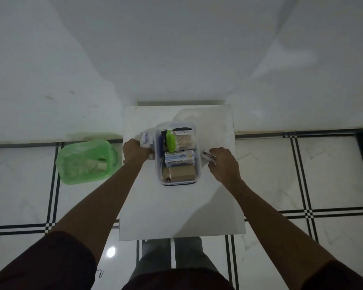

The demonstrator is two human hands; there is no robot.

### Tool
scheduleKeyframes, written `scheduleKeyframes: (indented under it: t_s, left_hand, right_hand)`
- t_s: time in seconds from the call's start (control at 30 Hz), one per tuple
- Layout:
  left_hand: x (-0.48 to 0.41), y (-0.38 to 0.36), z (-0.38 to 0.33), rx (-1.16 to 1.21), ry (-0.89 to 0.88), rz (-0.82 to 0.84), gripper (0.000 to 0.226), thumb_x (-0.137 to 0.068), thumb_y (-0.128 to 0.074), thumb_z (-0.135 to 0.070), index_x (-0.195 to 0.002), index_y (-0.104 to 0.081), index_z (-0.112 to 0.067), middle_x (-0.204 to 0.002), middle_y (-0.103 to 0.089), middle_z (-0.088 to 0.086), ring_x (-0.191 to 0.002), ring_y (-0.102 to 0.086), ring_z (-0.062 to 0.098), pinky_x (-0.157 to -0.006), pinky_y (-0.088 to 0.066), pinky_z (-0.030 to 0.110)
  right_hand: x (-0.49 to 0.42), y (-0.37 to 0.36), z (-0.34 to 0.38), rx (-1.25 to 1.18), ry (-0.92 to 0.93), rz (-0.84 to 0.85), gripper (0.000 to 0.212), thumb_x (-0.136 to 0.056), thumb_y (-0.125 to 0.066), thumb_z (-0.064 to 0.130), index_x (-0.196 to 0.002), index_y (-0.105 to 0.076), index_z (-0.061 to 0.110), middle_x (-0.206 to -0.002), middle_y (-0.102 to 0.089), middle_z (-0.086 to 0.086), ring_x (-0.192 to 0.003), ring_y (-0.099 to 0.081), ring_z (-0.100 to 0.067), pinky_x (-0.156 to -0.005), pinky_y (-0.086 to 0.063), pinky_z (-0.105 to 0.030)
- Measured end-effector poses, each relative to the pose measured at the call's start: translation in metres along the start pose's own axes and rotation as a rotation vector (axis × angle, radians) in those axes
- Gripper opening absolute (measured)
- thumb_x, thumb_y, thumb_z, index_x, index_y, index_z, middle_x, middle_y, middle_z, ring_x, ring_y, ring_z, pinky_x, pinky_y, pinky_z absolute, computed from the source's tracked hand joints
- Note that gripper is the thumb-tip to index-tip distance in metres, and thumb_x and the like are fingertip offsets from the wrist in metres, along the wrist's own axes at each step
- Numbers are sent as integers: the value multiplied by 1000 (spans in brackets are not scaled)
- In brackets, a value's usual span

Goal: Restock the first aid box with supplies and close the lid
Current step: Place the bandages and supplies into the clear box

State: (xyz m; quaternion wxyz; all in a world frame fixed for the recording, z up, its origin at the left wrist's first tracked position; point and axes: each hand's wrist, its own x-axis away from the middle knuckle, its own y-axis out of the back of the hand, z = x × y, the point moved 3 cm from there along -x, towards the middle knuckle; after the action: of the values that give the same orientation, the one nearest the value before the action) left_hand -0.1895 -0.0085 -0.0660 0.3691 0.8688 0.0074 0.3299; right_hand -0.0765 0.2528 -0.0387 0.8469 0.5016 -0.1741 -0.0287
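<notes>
Clear plastic box: the first aid box (177,181) stands open in the middle of the white surface (176,210); I see no lid on it.
Inside the box: at the far end a jar of cotton buds with a green cap (171,141) and a dark packet behind it; in the middle 2 packs marked antiseptic bandage (177,158); at the near end a brown roll (179,174). It looks nearly full.
Left hand: the left hand (135,152) is closed around a small white packet (145,139), just beside the left wall of the box.
Right hand: the right hand (223,164) pinches a small white tube with dark print (208,156), just beside the right wall.
Step in hand: my judgement is that the last supplies are being loaded, 1 in each hand.
Next move: each item needs a free gap, probably along the sides or on top, and must lie low enough for the lid to shut. The lid itself I cannot find here.
Green bin: a green bin (86,162) with a plastic liner stands on the floor to the left and holds some paper-like scraps.
</notes>
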Motion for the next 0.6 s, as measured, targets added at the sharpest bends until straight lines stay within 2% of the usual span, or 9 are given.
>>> scheduleKeyframes:
  t_s: [0.07,0.13,0.2,0.27,0.4,0.5,0.6]
  left_hand:
    - [8,8,-3,110,-9,-41,15,-68,-78,-13,-67,-64,-9,-66,-60,7,-70,-57,20,-67,-49,33]
    - [11,15,-3,181,-22,-89,9,-77,-71,-11,-71,-65,-8,-66,-58,7,-70,-53,19,-66,-42,28]
    - [17,26,-4,231,-43,-135,10,-81,-68,-15,-74,-68,-8,-70,-61,11,-69,-53,21,-67,-42,29]
    - [24,38,-5,248,-80,-180,14,-81,-69,-20,-77,-70,-7,-73,-66,14,-69,-57,23,-73,-48,32]
    - [47,60,-16,304,-180,-267,20,-81,-69,-24,-89,-74,-6,-86,-75,12,-81,-68,26,-84,-55,37]
    - [69,69,-32,318,-292,-314,19,-82,-69,-24,-88,-75,-7,-83,-74,8,-75,-66,18,-80,-53,31]
    - [86,65,-42,320,-371,-277,16,-80,-73,-23,-84,-75,-8,-72,-69,1,-65,-63,17,-74,-53,29]
  right_hand:
    - [4,10,4,-57,27,-113,37,-76,-68,5,-113,-62,4,-106,-66,-17,-98,-60,-35,-78,-55,-40]
    - [9,22,10,-121,52,-248,36,-73,-71,3,-109,-64,5,-103,-68,-14,-94,-62,-34,-78,-54,-35]
    - [16,38,20,-160,86,-341,36,-74,-72,5,-109,-65,7,-105,-69,-11,-95,-61,-29,-80,-46,-26]
    - [23,53,38,-193,208,-380,35,-75,-72,5,-109,-65,7,-105,-69,-9,-97,-61,-24,-83,-45,-22]
    - [33,53,80,-153,494,-210,32,-81,-68,9,-113,-64,6,-111,-68,-11,-103,-61,-25,-92,-50,-35]
    - [31,34,99,-44,587,-90,29,-84,-62,12,-112,-63,5,-113,-67,-14,-104,-61,-29,-92,-49,-40]
    - [27,21,108,26,612,-25,26,-80,-69,12,-105,-67,5,-105,-70,-14,-98,-63,-30,-86,-53,-41]
